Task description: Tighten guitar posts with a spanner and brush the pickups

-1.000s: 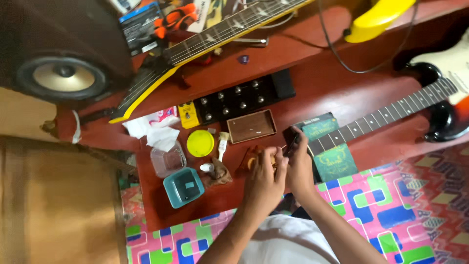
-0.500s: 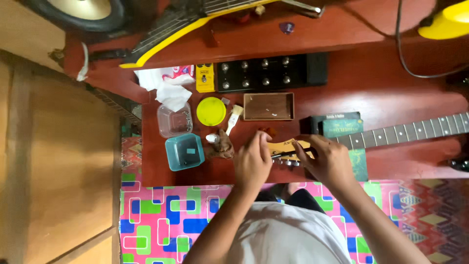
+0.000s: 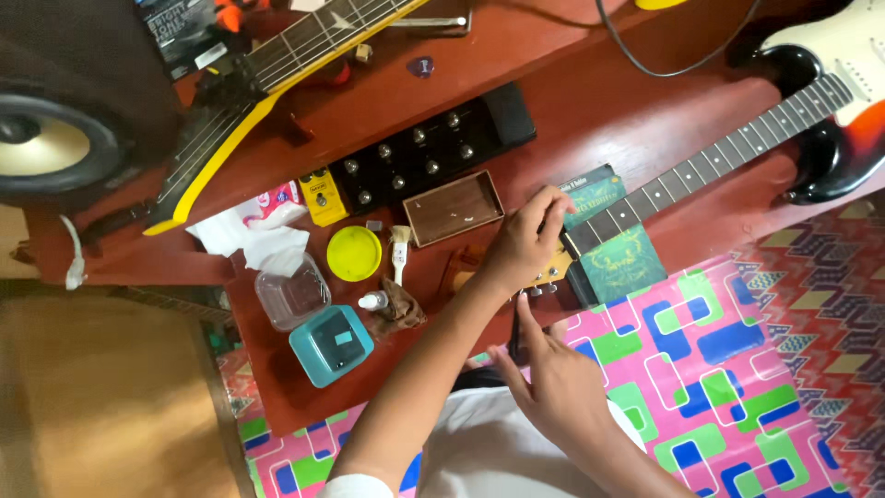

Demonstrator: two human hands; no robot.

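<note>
Partly hidden guitar headstock (image 3: 553,273) under left hand (image 3: 521,244), right hand (image 3: 558,378) near

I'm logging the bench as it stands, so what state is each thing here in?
Left hand: resting on the guitar headstock, fingers at the nut.
Right hand: fingers spread, touching the headstock's lower edge.
Electric guitar: lying flat, neck on a green book.
Wooden tray: open.
Clear plastic tub: lid off.
Yellow lid: lying flat.
Teal box: closed.
Small dropper bottle: capped, lying down.

Two guitars (image 3: 701,175) (image 3: 277,65), two hands (image 3: 521,244) (image 3: 553,378), one speaker (image 3: 55,138), perhaps two pedal units (image 3: 433,148) (image 3: 323,195).
</note>
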